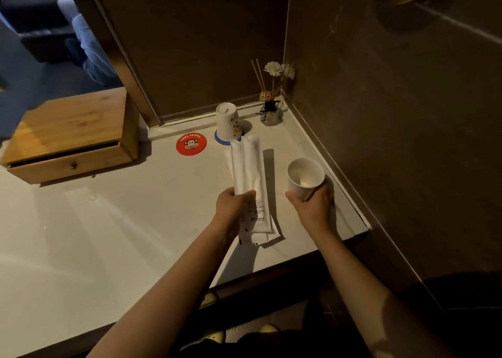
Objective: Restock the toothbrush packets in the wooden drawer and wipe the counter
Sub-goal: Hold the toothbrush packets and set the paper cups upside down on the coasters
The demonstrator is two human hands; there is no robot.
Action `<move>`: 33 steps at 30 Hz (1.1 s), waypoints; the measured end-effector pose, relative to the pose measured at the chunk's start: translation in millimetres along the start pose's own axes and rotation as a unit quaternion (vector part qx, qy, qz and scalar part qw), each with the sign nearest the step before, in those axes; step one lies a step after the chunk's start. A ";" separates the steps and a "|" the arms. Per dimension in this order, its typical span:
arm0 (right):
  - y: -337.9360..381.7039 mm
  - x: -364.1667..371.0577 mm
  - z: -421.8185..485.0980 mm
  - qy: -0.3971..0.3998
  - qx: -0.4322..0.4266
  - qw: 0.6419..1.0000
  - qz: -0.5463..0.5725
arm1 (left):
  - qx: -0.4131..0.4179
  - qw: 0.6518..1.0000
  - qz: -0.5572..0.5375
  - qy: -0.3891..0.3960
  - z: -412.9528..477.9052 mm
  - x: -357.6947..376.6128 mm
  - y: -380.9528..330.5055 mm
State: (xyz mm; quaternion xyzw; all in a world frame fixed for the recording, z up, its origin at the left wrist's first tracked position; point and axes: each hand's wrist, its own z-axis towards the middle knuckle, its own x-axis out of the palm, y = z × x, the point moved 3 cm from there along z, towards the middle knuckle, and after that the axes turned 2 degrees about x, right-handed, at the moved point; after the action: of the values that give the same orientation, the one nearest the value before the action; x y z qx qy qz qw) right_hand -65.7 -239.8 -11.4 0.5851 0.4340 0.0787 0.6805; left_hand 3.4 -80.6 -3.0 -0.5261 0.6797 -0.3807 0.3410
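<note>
My left hand (232, 205) grips a stack of long white toothbrush packets (247, 167) near their printed lower end, holding them just above the white counter (122, 221). My right hand (312, 205) holds a white cup (305, 177) upright, tilted slightly, close to the counter's right edge by the wall. The wooden drawer box (73, 137) sits at the far left of the counter, its drawer with a small knob pulled out a crack.
An upside-down printed cup (228, 122) stands on a blue coaster. A red round coaster (191, 144) lies left of it. A reed diffuser with white flowers (270, 105) occupies the back corner. Dark walls close in at the back and right.
</note>
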 end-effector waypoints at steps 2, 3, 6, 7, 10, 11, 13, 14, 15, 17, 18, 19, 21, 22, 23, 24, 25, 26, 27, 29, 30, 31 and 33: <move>0.0 -1.1 1.6 0.004 0.002 1.000 0.006 | -0.003 1.000 -0.005 -0.004 -0.9 -3.8 -0.3; 0.3 -1.7 2.1 0.006 0.000 1.000 0.008 | -0.006 1.000 -0.008 -0.007 -1.2 -6.1 -0.2; 4.5 -1.7 3.2 0.021 -0.008 1.000 0.013 | -0.006 1.000 -0.014 -0.022 -1.5 -13.6 0.1; 7.1 -0.5 3.3 0.029 -0.009 0.999 0.010 | -0.004 0.999 -0.016 -0.029 -1.5 -16.4 -0.4; 20.0 9.1 1.0 0.077 0.001 0.997 0.023 | -0.001 0.999 -0.028 -0.039 -1.3 -25.8 -2.3; 26.3 14.1 -1.1 0.107 0.011 0.993 0.040 | -0.003 0.999 -0.033 -0.039 -1.4 -29.3 -3.0; 39.6 24.5 -5.9 0.166 0.015 0.984 0.059 | -0.004 0.998 -0.042 -0.036 -0.7 -37.7 -5.1; 46.4 29.7 -7.8 0.187 0.006 0.981 0.059 | -0.003 0.998 -0.046 -0.036 0.3 -42.6 -6.5; 53.4 34.3 -9.5 0.202 -0.005 0.978 0.055 | 0.000 0.998 -0.049 -0.035 1.3 -47.9 -8.1; 67.1 45.1 -12.6 0.227 -0.020 0.972 0.051 | 0.011 0.998 -0.056 -0.028 3.2 -59.4 -11.5; 73.0 51.6 -14.1 0.240 -0.022 0.969 0.056 | 0.017 0.998 -0.059 -0.023 4.2 -65.7 -13.4; 78.6 58.1 -15.4 0.252 -0.023 0.966 0.062 | 0.023 0.998 -0.063 -0.017 5.6 -72.3 -15.2; 88.3 70.2 -16.8 0.268 -0.029 0.960 0.070 | 0.029 0.997 -0.077 -0.009 9.6 -85.0 -19.2; 91.8 75.9 -16.3 0.270 -0.033 0.960 0.069 | 0.031 0.996 -0.086 -0.006 12.0 -90.9 -21.4; 95.2 81.3 -14.9 0.267 -0.037 0.961 0.064 | 0.033 0.995 -0.095 -0.005 14.9 -96.7 -23.6; 98.1 86.9 -12.8 0.259 -0.039 0.964 0.055 | 0.035 0.994 -0.104 -0.004 18.0 -102.5 -25.6; 100.2 92.5 -10.5 0.250 -0.038 0.966 0.051 | 0.034 0.993 -0.111 -0.002 20.7 -108.3 -27.5; 102.2 98.5 -9.1 0.243 -0.033 0.968 0.054 | 0.032 0.993 -0.116 -0.002 23.3 -114.0 -29.2; 103.8 104.6 -8.0 0.237 -0.027 0.970 0.055 | 0.029 0.992 -0.122 -0.003 26.0 -119.9 -30.5; 105.9 117.7 -7.2 0.228 -0.011 0.972 0.060 | 0.022 0.991 -0.135 -0.007 31.3 -131.7 -32.1; 106.7 124.5 -6.8 0.225 -0.001 0.972 0.073 | 0.018 0.990 -0.140 -0.010 33.8 -137.9 -32.6; 107.8 131.6 -5.8 0.222 0.009 0.971 0.088 | 0.015 0.990 -0.143 -0.014 36.6 -144.3 -32.5; 110.5 143.1 -1.9 0.216 0.031 0.968 0.120 | 0.007 0.988 -0.149 -0.029 42.5 -158.5 -30.8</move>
State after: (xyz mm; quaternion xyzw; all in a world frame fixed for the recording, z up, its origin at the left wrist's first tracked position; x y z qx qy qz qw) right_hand 64.8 -117.0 12.9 0.6230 0.4994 0.2710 0.5377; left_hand 88.0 62.3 13.7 -0.6298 0.5812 -0.4162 0.3040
